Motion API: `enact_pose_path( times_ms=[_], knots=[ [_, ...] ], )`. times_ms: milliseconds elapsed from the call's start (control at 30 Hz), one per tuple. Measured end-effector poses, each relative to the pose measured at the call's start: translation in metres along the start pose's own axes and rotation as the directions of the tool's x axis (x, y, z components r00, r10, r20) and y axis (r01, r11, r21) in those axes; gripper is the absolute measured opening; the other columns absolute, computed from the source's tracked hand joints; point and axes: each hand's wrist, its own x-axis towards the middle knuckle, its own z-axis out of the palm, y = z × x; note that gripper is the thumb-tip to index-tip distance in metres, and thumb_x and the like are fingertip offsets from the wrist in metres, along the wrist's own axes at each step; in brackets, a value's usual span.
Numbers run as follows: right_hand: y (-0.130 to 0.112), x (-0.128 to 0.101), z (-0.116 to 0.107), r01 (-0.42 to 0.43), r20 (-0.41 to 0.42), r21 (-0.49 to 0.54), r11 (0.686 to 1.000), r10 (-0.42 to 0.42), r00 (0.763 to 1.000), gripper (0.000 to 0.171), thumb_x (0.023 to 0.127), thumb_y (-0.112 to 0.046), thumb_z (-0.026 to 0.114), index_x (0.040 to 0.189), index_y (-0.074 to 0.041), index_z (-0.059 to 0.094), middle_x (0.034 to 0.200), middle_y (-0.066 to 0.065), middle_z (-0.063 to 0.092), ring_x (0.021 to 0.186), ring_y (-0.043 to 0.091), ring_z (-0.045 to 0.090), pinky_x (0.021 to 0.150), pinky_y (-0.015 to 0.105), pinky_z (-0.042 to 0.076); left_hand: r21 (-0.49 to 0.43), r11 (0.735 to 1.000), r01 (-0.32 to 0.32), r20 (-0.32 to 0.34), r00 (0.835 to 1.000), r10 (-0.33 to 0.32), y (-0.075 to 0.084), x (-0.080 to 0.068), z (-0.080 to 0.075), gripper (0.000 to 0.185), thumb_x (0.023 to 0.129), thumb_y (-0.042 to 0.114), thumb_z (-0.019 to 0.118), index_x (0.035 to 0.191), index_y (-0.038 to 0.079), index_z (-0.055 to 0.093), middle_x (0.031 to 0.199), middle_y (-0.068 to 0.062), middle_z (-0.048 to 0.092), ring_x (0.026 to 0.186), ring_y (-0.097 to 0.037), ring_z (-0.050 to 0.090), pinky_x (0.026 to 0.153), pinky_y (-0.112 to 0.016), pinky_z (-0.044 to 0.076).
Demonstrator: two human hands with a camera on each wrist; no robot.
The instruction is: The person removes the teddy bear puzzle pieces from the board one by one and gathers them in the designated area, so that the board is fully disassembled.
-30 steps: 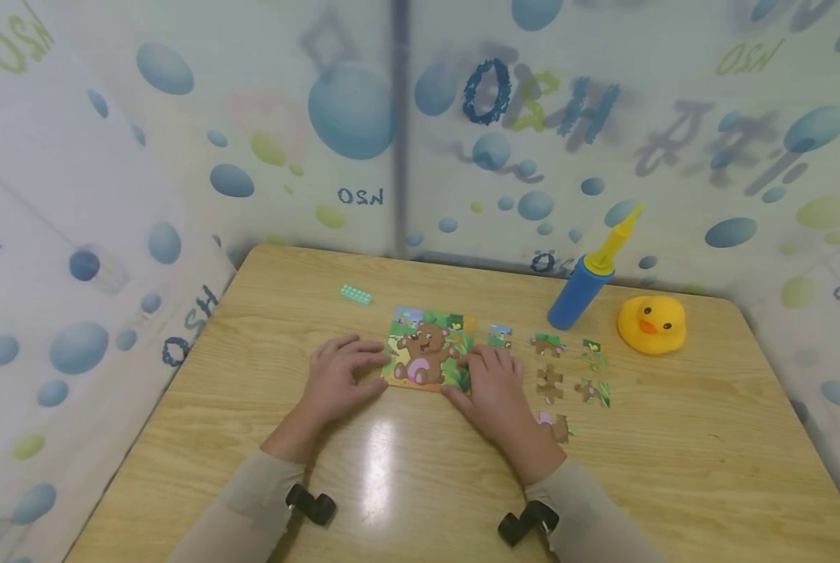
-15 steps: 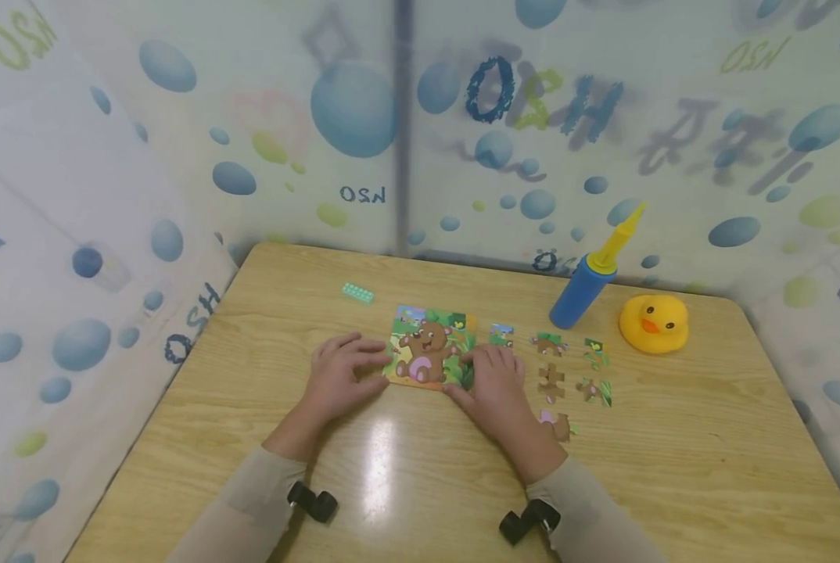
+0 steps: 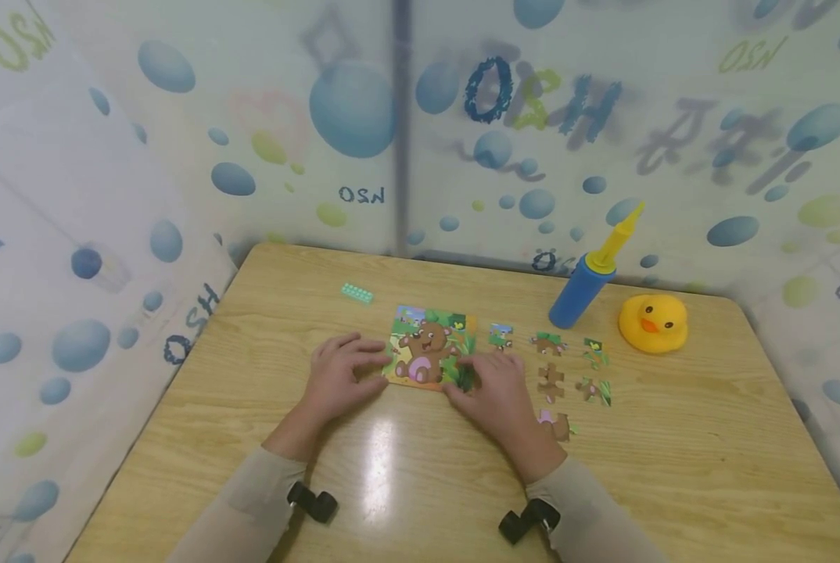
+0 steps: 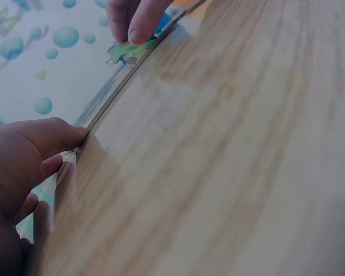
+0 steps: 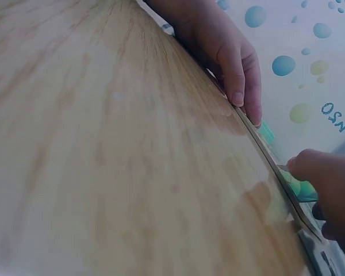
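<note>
A square jigsaw puzzle (image 3: 420, 352) with a brown bear picture lies flat on the table between both hands. My left hand (image 3: 342, 377) rests at its left edge, fingers loosely extended and thumb at the lower left corner. At the right edge, my right hand (image 3: 496, 391) pinches a green puzzle piece (image 4: 126, 53), which shows tilted up over the puzzle in the left wrist view. Just right of that hand, several loose puzzle pieces (image 3: 551, 383) are spread out in rough columns, one with blue sky (image 3: 500, 335) closest to the fingers.
A mint toy brick (image 3: 357, 293) lies behind the puzzle to the left. At the back right stand a blue and yellow hand pump (image 3: 580, 291) and a yellow rubber duck (image 3: 652, 323). Patterned wall panels (image 3: 286, 117) border the wooden table (image 3: 708, 438).
My right hand's fingers have drawn back and bent more, and a piece at the puzzle's right side has come up with them. The left hand stays in place.
</note>
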Motion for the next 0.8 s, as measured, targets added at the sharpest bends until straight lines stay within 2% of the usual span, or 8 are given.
enact_pose_path(
  times_ms=[267,533,667,800],
  knots=[
    [0.001,-0.001,0.000,0.048,-0.050,0.038,0.998,-0.046,0.998,0.053,0.077,-0.041,0.096,0.118,-0.012,0.079,0.110,0.001,0.080,0.102,0.024,0.068,0.100,0.056,0.038,0.004,1.000,-0.007,-0.007,1.000,0.007,0.001,0.000,0.000,0.034,0.084,0.027,0.089,0.117,0.024,0.082,0.139,0.002,0.071,0.145,-0.040,0.046,0.118,-0.070,0.019],
    [0.005,-0.003,-0.001,0.006,-0.040,0.074,0.997,-0.003,0.999,0.054,0.077,-0.040,0.096,0.120,-0.013,0.080,0.112,0.002,0.080,0.106,0.026,0.069,0.104,0.057,0.038,0.007,1.000,-0.009,-0.003,1.000,0.009,0.001,0.002,0.004,0.034,0.084,0.029,0.089,0.118,0.025,0.082,0.140,0.002,0.070,0.145,-0.040,0.046,0.119,-0.069,0.019],
    [0.005,-0.006,-0.002,0.017,-0.082,0.093,0.995,-0.009,0.997,0.051,0.079,-0.041,0.094,0.121,-0.015,0.080,0.113,0.001,0.080,0.108,0.026,0.069,0.106,0.059,0.036,0.008,1.000,-0.011,-0.002,1.000,0.011,0.001,0.002,0.005,0.034,0.084,0.029,0.088,0.118,0.025,0.082,0.140,0.002,0.070,0.146,-0.040,0.046,0.119,-0.070,0.019],
    [0.004,-0.012,-0.003,0.068,-0.144,0.110,0.992,-0.052,0.988,0.049,0.082,-0.041,0.091,0.121,-0.014,0.080,0.114,0.002,0.080,0.110,0.027,0.068,0.107,0.062,0.034,0.011,1.000,-0.005,-0.007,1.000,0.005,0.001,0.001,0.003,0.034,0.084,0.028,0.088,0.117,0.024,0.082,0.140,0.002,0.070,0.145,-0.041,0.046,0.119,-0.071,0.019]
  ],
)
